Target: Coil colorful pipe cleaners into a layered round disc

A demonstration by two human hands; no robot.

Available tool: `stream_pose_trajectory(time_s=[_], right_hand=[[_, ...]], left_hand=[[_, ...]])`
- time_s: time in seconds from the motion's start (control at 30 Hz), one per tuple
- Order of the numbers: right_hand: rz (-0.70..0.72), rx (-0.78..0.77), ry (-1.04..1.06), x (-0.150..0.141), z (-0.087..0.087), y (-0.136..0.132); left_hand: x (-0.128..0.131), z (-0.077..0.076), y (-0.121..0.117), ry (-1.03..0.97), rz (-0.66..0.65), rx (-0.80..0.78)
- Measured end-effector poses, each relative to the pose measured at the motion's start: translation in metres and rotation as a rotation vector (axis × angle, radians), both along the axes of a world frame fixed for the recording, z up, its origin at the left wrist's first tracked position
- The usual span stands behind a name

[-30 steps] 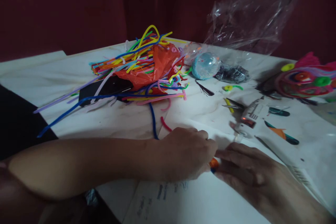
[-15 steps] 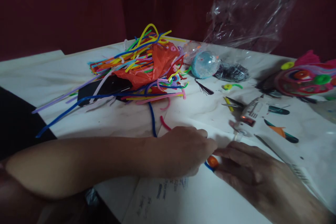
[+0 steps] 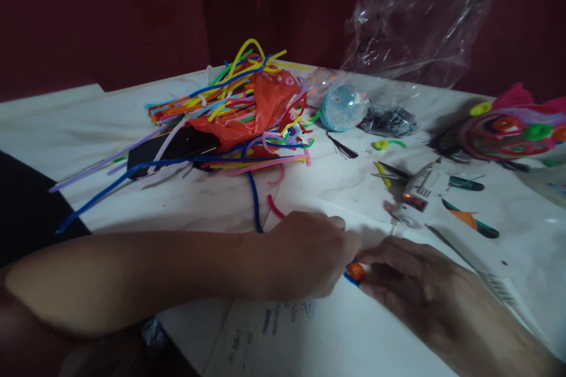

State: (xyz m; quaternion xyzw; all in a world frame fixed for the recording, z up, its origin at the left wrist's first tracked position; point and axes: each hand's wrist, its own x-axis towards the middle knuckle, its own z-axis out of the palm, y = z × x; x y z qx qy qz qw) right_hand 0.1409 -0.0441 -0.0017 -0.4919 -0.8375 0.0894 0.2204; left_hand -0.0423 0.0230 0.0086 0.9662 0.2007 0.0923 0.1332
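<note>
My two hands meet low over a white sheet of paper (image 3: 336,330). Between them is a small orange pipe cleaner coil (image 3: 355,271) with a blue pipe cleaner (image 3: 351,278) curving round its edge. My right hand (image 3: 415,283) pinches the coil from the right with thumb and fingertips. My left hand (image 3: 313,253) is closed at the coil's left side, seemingly on the blue strand; its fingertips are hidden. Behind my left wrist, a blue pipe cleaner length (image 3: 255,203) and a red pipe cleaner end (image 3: 275,207) stick out.
A heap of coloured pipe cleaners (image 3: 230,94) with an orange plastic bag (image 3: 274,100) lies at back left. A glue gun (image 3: 422,188), scissors (image 3: 393,172), a clear blue ball (image 3: 344,107) and a decorated pink figure (image 3: 513,129) stand right. Handwriting marks the paper.
The orange coil has turned slightly between my fingers, and blue now shows above it as well as below. Both hands stay in nearly the same place; the view shifts a little.
</note>
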Motion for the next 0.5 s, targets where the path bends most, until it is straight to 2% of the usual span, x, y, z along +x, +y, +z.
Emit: stream_pose_trajectory(time_s=[0.4, 0.5], right_hand=[[0.006, -0.091, 0.056, 0.0060, -0.0047, -0.0025], [0.003, -0.047, 0.013, 0.0062, -0.0050, -0.0019]], left_hand=[[0.0014, 0.0045, -0.0045, 0.005, 0.060, -0.033], [0.0017, 0.0041, -0.0045, 0.011, 0.062, -0.040]])
